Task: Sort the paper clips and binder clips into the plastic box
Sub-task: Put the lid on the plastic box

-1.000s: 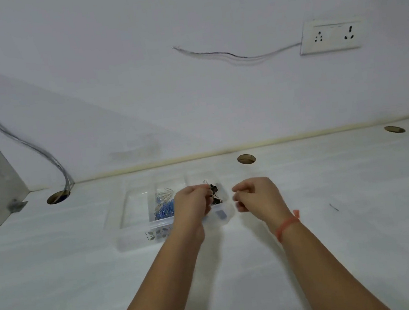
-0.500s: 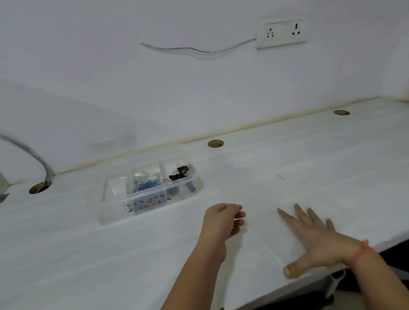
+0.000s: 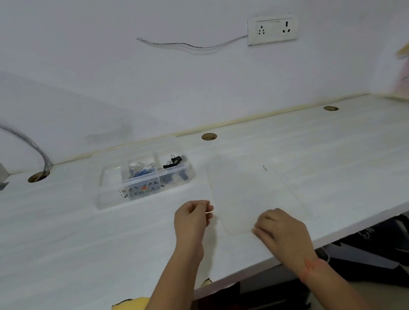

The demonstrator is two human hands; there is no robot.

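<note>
The clear plastic box (image 3: 101, 191) stands open at the back left of the white desk. Its middle compartment holds blue and silver paper clips (image 3: 140, 170). Black binder clips (image 3: 172, 162) lie in its right compartment, and the left compartment looks bare. To the right of the box a clear lid (image 3: 249, 190) lies flat on the desk. My left hand (image 3: 192, 220) is curled, with its fingertips pinched at the lid's left edge. My right hand (image 3: 282, 229) is bent over the lid's near edge, fingers closed on it.
Round cable holes (image 3: 208, 136) (image 3: 37, 176) (image 3: 330, 108) run along the back of the desk, and a grey cable drops into the left one. A wall socket (image 3: 271, 29) sits above. The desk's front edge (image 3: 240, 279) is just behind my wrists, with dark bags (image 3: 383, 256) below.
Both hands have pulled back from the box toward the desk's front edge. The right hand, flat on the lid half a second ago, has curled onto its near edge. The view has swung right.
</note>
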